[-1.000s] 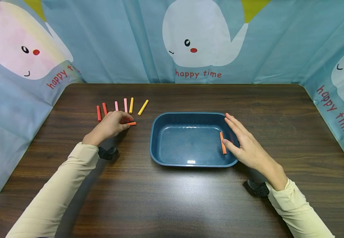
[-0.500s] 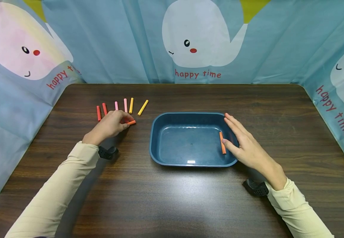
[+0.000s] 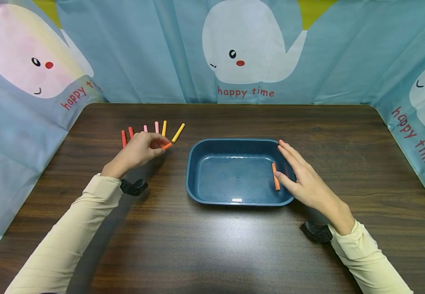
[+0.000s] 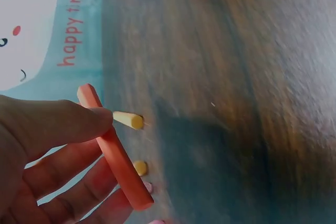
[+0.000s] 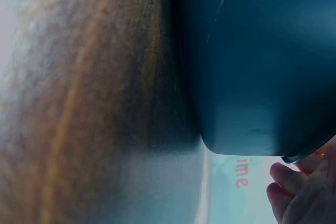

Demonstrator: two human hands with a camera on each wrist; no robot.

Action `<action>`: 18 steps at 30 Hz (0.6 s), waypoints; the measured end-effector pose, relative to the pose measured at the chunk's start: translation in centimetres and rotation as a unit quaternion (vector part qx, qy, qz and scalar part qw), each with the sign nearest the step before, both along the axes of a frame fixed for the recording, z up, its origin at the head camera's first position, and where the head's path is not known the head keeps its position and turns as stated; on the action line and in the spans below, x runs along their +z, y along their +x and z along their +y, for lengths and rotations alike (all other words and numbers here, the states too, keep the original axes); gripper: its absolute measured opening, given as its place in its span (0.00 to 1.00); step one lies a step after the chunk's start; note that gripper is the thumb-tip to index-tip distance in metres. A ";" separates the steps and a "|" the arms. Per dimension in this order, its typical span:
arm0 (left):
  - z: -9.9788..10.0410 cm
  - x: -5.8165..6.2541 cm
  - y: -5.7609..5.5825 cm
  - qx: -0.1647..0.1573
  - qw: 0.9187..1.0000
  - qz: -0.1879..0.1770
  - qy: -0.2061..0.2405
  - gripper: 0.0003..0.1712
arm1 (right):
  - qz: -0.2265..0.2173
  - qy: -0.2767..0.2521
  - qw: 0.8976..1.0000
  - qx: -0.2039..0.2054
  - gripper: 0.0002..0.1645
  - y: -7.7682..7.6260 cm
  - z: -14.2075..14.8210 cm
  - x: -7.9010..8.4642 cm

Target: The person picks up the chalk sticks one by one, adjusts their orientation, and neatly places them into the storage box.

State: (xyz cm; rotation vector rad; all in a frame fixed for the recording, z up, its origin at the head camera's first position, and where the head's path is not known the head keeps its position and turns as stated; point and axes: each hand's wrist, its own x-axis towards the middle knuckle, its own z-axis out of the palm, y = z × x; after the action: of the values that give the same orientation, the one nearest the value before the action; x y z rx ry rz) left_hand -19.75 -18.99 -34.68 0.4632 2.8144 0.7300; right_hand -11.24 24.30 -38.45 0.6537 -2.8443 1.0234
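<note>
In the head view my left hand (image 3: 139, 150) is over the back left of the table, pinching an orange chalk stick (image 4: 123, 163) between thumb and fingers. The left wrist view shows the thumb across the stick, its lower end free. A blue plastic tray (image 3: 212, 203) stands at mid-table with another orange chalk stick (image 3: 275, 177) lying inside near its right wall. My right hand (image 3: 309, 185) rests on the tray's right rim, fingers nearly straight along the outside and thumb over the inside. In the right wrist view its fingertips (image 5: 283, 177) show by the rim.
Behind my left hand lie two red chalk sticks (image 3: 124, 139), two pink ones (image 3: 157, 127) and two yellow ones (image 3: 178, 133), partly covered by the hand. A blue curtain (image 3: 142, 53) with whale prints hangs along the back and sides of the wooden table (image 3: 212, 253).
My left hand has lifted the orange chalk stick slightly and moved it a little back and right, with the stick now tilted. The right hand and the tray look unmoved.
</note>
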 end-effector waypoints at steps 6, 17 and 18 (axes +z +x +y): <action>0.8 0.7 0.2 -0.007 1.000 0.015 0.008 0.16 | -0.003 -0.001 1.000 -0.002 0.41 0.0 0.0 0.0; 2.6 2.6 1.0 -0.009 0.999 0.022 0.046 0.16 | -0.009 -0.005 1.000 0.000 0.42 -0.1 0.0 0.1; 2.8 2.8 1.1 -0.010 0.999 0.020 0.049 0.15 | -0.010 -0.005 1.000 0.000 0.42 -0.1 0.0 0.1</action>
State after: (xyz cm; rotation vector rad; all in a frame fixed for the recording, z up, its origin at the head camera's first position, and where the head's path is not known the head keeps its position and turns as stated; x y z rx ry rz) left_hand -18.68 -16.18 -31.92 0.5257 2.8163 0.8666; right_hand -11.34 24.26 -38.35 0.6471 -2.8544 1.0495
